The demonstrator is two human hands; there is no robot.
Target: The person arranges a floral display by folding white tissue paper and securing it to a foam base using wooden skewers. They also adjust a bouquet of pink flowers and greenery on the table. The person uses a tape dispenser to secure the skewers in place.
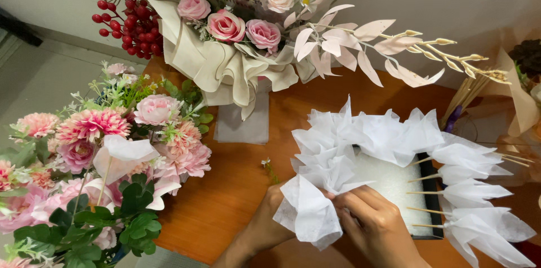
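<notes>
Pinching a folded piece of white tissue paper [307, 211], both hands work at the near edge of an orange-brown table [225, 189]. The tissue piece sits between the hands, hanging over the near left corner of a dark box [431, 200] that holds a white foam block [389, 183]. The right hand [375, 223] lies just right of the tissue, fingers curled and closed on its upper edge, knuckles raised over the foam. The left hand [267, 223] comes up from below and behind the paper; most of it is hidden by the tissue, but the fingers that show are bent against the paper's back, so it appears to be gripping the same piece.

Around the foam, more white tissue fans [372, 133] stand in a ring, and those on the right side are mounted on thin wooden skewers [422, 178] stuck into the block.

To the left stands a bunch of pink artificial flowers with green leaves [96, 161]. At the far side sits a bouquet of pink roses in cream wrapping [231, 48], with red berries [132, 25] on its left and pale pink leaf sprays [360, 48] reaching right. A wrapped bundle of sticks [479, 93] stands at the far right.
</notes>
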